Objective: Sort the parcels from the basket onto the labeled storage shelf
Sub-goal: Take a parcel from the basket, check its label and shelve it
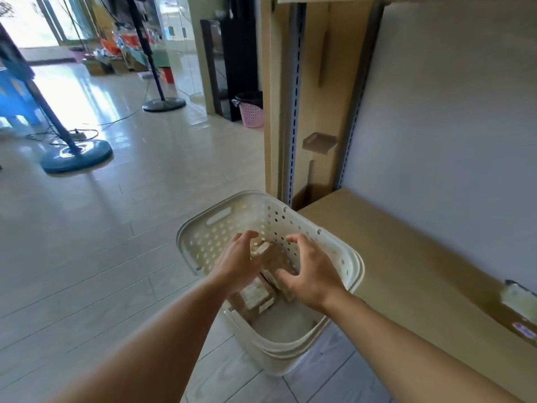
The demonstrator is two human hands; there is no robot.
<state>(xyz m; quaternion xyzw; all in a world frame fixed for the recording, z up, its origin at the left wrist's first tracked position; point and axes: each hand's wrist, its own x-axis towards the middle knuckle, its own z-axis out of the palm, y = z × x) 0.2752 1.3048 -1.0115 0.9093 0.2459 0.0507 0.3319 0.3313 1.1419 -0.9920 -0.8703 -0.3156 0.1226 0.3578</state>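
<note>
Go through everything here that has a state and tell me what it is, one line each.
Basket: upright on the floor, still holds parcels.
Upper parcel: tilted, between both hands.
Lower parcel: lying in the basket.
Left hand: fingers curled against the upper parcel.
Right hand: fingers spread, curling over it.
Shelf: board mostly bare.
</note>
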